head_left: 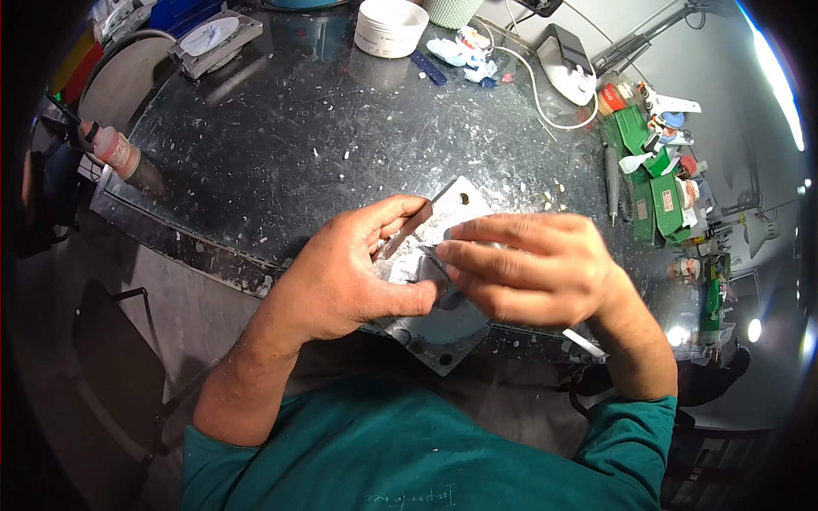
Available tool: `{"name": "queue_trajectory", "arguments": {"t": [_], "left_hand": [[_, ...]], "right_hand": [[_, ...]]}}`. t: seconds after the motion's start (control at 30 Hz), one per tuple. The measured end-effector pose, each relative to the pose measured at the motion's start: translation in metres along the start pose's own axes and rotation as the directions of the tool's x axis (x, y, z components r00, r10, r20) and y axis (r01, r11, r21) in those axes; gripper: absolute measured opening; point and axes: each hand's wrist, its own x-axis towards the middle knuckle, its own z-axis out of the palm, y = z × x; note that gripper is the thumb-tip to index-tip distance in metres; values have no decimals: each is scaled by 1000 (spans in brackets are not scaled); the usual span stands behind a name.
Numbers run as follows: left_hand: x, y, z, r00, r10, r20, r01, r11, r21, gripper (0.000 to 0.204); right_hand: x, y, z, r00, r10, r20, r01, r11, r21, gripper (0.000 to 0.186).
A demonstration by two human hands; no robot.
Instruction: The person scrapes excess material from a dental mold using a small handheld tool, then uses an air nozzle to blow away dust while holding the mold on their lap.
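In my left hand [349,281] is a grey metal mold plate [439,336] with holes at its corners and chalky white material [405,264] inside; my fingers wrap round its left side and my thumb lies across its lower middle. My right hand [532,264] is closed over the plate's upper right part, fingertips pinched near a thin dark edge in the white material; what they hold is mostly hidden. The plate is tilted at the dark worktop's front edge. White crumbs [550,196] lie beside it on the right.
On the scuffed worktop [256,162] are a white tub [388,30], a pink bottle [115,149], a metal block [213,47], a white-and-grey device with a cord [567,72], a grey handpiece [611,183] and green trays [665,209]. A dark chair [115,349] stands below left.
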Motion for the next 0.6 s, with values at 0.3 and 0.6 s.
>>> {"name": "queue_trajectory", "arguments": {"t": [0.3, 0.6], "left_hand": [[-2, 4, 1, 999, -47, -26, 48, 998, 52, 83], [-9, -21, 30, 916, 247, -316, -213, 967, 140, 77]], "right_hand": [[-1, -16, 7, 972, 226, -69, -205, 952, 229, 17], [-3, -67, 17, 765, 555, -327, -448, 823, 350, 31]]}}
